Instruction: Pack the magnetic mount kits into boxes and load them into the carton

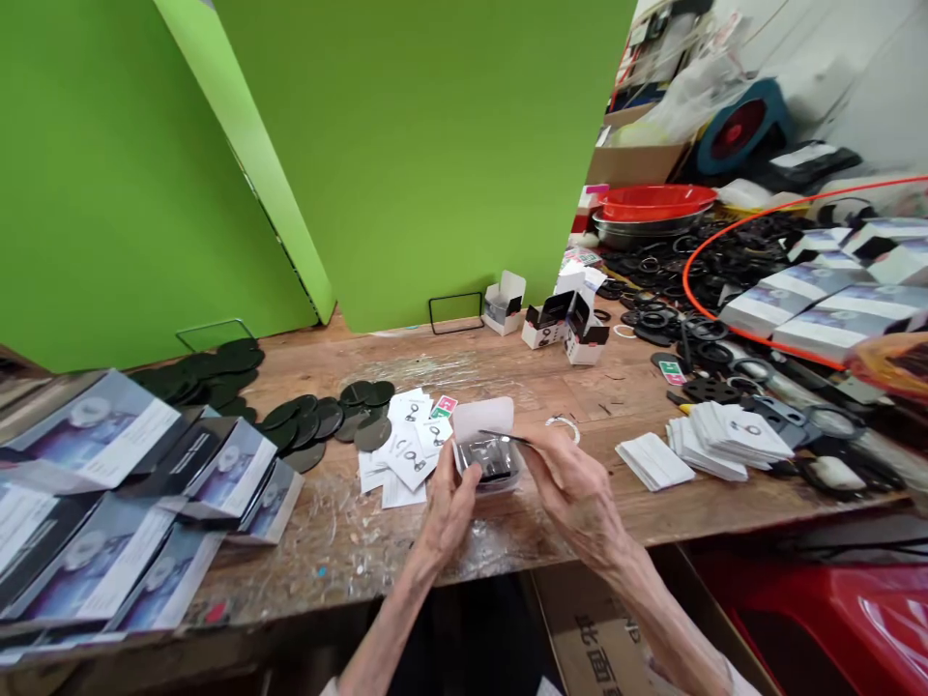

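Note:
Near the table's front edge, my left hand (450, 498) grips a small white box (484, 416) by its left side, thumb over the front. The box's lid flap stands up at the back. Inside lies a dark item in shiny clear plastic (487, 458). My right hand (580, 483) is at the box's right side, fingers closed on a thin dark strip (507, 437) that reaches over the opening; its exact kind is unclear. Left of the box, printed white leaflets (407, 454) overlap beside several dark round discs (311, 423).
Stacked printed boxes (101, 425) crowd the left. Opened small boxes (547, 321) stand at the back. To the right are leaflet stacks (725, 440), a heap of black rings and parts (696, 333), and a red basin (656, 201). A green panel (449, 145) rises behind the wooden table (348, 522).

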`<state>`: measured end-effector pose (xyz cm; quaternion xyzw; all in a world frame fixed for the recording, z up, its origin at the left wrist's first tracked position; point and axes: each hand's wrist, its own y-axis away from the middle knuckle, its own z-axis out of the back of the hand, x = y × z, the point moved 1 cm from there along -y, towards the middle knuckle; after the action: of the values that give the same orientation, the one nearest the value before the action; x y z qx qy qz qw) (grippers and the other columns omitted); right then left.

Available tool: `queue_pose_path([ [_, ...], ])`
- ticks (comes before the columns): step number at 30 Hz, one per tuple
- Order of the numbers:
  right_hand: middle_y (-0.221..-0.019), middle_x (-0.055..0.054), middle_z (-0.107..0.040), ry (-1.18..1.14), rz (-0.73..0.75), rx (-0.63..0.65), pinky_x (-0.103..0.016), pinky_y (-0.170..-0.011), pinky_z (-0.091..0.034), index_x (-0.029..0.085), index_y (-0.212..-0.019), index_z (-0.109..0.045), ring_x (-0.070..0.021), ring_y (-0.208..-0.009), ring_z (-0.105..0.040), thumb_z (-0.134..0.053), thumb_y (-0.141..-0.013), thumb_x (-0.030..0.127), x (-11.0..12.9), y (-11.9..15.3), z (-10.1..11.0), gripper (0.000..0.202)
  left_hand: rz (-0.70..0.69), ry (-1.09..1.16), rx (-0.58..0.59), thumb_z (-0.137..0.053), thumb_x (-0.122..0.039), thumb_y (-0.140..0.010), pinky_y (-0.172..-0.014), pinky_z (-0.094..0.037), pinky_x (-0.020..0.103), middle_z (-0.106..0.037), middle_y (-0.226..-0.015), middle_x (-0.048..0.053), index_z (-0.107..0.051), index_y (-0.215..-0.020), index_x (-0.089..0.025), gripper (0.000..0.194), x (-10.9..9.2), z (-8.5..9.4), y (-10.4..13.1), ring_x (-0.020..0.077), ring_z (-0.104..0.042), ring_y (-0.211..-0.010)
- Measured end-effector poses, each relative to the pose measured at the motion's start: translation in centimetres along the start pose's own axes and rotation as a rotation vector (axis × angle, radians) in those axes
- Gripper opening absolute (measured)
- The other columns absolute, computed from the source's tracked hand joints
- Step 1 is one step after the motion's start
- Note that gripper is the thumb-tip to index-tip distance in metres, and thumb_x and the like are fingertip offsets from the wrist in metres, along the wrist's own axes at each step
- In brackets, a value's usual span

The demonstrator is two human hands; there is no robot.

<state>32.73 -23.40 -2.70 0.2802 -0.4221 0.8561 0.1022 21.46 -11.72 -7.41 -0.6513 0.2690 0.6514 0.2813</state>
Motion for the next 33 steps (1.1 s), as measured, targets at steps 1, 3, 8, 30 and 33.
queue_pose_path([
  [1, -0.095, -0.003, -0.068, 0.121, 0.101, 0.073, -0.032, -0.082, -0.042, 0.021, -0.107, -0.058, -0.0166, -0.085, -0.060, -0.041, -0.096, 0.013, 0.0, -0.5, -0.7, 0.022, -0.009, -0.014, -0.011, -0.051, -0.030, -0.082, -0.106, -0.034, 0.036, -0.057, -0.126, 0.006, -0.050, -0.121, -0.020, 0.041, 0.3, -0.2, -0.1, 0.0209, -0.050, -0.117],
  [3, -0.094, -0.005, -0.067, 0.325, 0.206, 0.195, -0.037, -0.085, -0.036, 0.019, -0.103, -0.058, -0.0192, -0.085, -0.058, -0.036, -0.094, 0.006, -0.2, -1.2, -1.7, 0.027, -0.023, -0.042, -0.012, -0.049, -0.024, -0.080, -0.104, -0.036, 0.036, -0.059, -0.119, 0.004, -0.053, -0.118, -0.021, 0.038, 0.6, -0.3, -0.4, 0.0202, -0.051, -0.113],
  [8, -0.092, -0.004, -0.064, 0.427, 0.238, 0.351, -0.036, -0.084, -0.033, 0.018, -0.102, -0.059, -0.0195, -0.087, -0.055, -0.038, -0.088, -0.002, -1.1, -1.4, -2.7, 0.032, -0.032, -0.105, -0.038, -0.047, -0.016, -0.076, -0.095, -0.041, 0.031, -0.056, -0.104, 0.003, -0.059, -0.105, -0.021, 0.032, 0.7, 0.3, -0.9, 0.0177, -0.051, -0.100],
  [30, -0.130, -0.011, -0.055, 0.163, -0.040, 0.091, -0.046, -0.105, -0.038, 0.021, -0.129, -0.052, -0.0223, -0.123, -0.049, -0.035, -0.099, 0.030, -2.5, 2.4, -1.2, 0.035, -0.271, -0.070, -0.171, -0.065, -0.033, -0.082, -0.106, -0.040, 0.037, -0.052, -0.125, 0.007, -0.043, -0.128, -0.024, 0.052, 1.9, 0.3, 0.4, 0.0199, -0.051, -0.118],
  [33, -0.131, -0.009, -0.056, -0.288, -0.454, 0.049, -0.043, -0.103, -0.044, 0.024, -0.131, -0.049, -0.0225, -0.122, -0.052, -0.044, -0.095, 0.045, -4.6, 3.6, -2.3, 0.041, -0.372, -0.225, -0.137, -0.058, -0.033, -0.088, -0.104, -0.043, 0.040, -0.054, -0.123, 0.009, -0.053, -0.122, -0.023, 0.036, 2.0, 0.0, 1.1, 0.0214, -0.054, -0.116],
])
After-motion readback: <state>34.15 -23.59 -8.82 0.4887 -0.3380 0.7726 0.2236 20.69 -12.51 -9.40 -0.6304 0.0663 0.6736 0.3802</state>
